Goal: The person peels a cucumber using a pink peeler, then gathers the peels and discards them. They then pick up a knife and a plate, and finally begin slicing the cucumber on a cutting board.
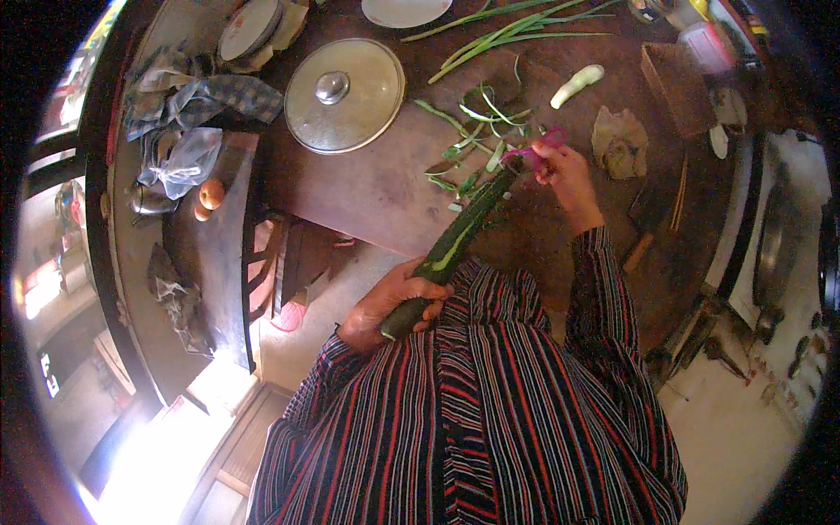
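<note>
A long dark green cucumber (464, 226) slants up and to the right in front of my body, with one pale peeled stripe along it. Around its lower end my left hand (405, 302) is closed. My right hand (563, 176) grips a pink peeler (550, 146) at the cucumber's far end; the blade's contact with the skin cannot be made out. Green peelings (469, 134) lie scattered on the table just past that end. Farther back on the tabletop rests a pale peeled vegetable piece (577, 85).
Left of the peelings sits a glass pot lid (345, 96) with a metal knob. Spring onions (518, 33) and a white plate (407, 10) are at the back. A crumpled bag (620, 141) and a brown box (676, 88) stand right. Onions (211, 194) lie on a side surface at left.
</note>
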`<move>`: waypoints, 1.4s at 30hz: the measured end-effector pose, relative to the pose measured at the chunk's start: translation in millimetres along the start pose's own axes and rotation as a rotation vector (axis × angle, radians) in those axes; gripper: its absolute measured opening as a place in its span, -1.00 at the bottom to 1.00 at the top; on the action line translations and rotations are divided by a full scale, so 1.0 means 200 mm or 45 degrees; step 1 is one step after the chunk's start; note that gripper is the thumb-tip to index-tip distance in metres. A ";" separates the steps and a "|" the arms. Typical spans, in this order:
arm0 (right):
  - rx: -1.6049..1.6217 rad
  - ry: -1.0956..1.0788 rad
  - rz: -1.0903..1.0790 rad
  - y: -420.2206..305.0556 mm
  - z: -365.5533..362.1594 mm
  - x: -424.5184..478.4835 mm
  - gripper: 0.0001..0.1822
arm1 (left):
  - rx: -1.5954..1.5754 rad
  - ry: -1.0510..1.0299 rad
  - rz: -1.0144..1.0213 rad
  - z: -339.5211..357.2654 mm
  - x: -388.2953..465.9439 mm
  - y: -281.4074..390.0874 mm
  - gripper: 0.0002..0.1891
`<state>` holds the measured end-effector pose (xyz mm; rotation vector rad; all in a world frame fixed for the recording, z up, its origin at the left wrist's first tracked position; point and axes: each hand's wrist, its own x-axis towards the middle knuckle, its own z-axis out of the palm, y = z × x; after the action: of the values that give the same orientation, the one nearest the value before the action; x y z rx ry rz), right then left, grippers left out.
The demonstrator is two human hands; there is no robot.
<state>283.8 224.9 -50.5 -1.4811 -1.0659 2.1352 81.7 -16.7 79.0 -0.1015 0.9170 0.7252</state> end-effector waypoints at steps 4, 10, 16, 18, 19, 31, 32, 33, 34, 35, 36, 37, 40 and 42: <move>0.025 0.271 -0.206 0.07 -0.26 0.07 -0.85 | -0.005 -0.034 0.014 0.01 -0.02 0.02 -0.57; -0.068 0.430 -0.292 -0.06 -0.05 -0.12 -0.84 | 0.492 0.386 0.301 0.01 -0.01 -0.02 -0.31; -0.203 -0.333 -0.154 -0.09 0.57 -0.48 -0.80 | 0.789 0.591 0.626 -0.05 0.08 -0.09 -0.24; -0.254 -0.428 0.010 -0.10 0.64 -0.53 -0.83 | 0.840 0.630 0.478 0.01 0.05 -0.05 -0.23; -0.239 -0.449 0.034 -0.08 0.62 -0.51 -0.81 | 0.862 0.653 0.404 0.02 0.03 -0.04 -0.22; 0.083 0.015 -0.095 0.14 -0.09 -0.04 -0.79 | 0.915 0.577 0.577 0.04 -0.02 -0.06 -0.27; 0.074 0.138 -0.086 0.13 -0.15 -0.05 -0.79 | 0.860 0.553 0.574 0.04 -0.04 -0.06 -0.27; 0.070 0.257 -0.077 0.12 -0.19 -0.07 -0.80 | 0.808 0.536 0.568 0.04 -0.05 -0.07 -0.27; 0.066 0.376 -0.067 0.11 -0.22 -0.09 -0.80 | 0.758 0.518 0.564 0.04 -0.07 -0.07 -0.26; 0.065 0.408 -0.116 0.11 -0.24 -0.10 -0.81 | 0.745 0.527 0.561 0.04 -0.08 -0.07 -0.26; 0.069 0.442 -0.164 0.11 -0.26 -0.12 -0.82 | 0.737 0.537 0.555 0.05 -0.09 -0.06 -0.26; 0.073 0.477 -0.212 0.11 -0.26 -0.14 -0.82 | 0.730 0.545 0.549 0.05 -0.09 -0.06 -0.26; -0.038 0.325 -0.246 0.06 -0.08 -0.20 -0.81 | 0.887 0.571 0.673 0.04 -0.04 -0.06 -0.26; -0.085 0.091 -0.130 -0.05 0.22 -0.36 -0.77 | 0.916 0.658 0.644 0.05 -0.03 -0.08 -0.27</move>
<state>271.4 168.9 12.8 -1.4879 -1.1710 1.9805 96.0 -28.4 85.8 0.6268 1.6854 0.8022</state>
